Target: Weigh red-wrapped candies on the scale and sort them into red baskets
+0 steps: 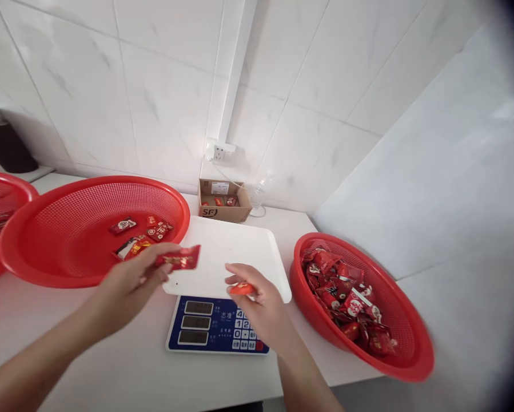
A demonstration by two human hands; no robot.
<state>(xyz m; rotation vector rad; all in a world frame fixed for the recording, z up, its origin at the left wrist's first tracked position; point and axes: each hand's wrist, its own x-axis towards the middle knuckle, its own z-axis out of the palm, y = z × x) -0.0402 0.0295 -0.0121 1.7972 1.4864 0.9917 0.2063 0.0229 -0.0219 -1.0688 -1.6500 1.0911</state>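
My left hand (143, 277) pinches a red wrapped packet (186, 258) above the left edge of the scale's white tray (235, 237). In my right hand (259, 303) is a small orange-red packet (242, 289), held over the tray's front edge. The tray has no packet lying on it. Its blue keypad panel (220, 326) faces me, partly covered by my right hand. A large red basket (59, 229) with several packets (158, 229) is beside my left hand. To the right stands another red basket (415, 349), well filled with red packets (355, 303).
An open cardboard box (235, 214) with a few small packets sits behind the tray, near a wall socket (219, 151) with a cable. A third red basket (14, 186) is at the far left, with a dark cylindrical container (10, 143) behind it.
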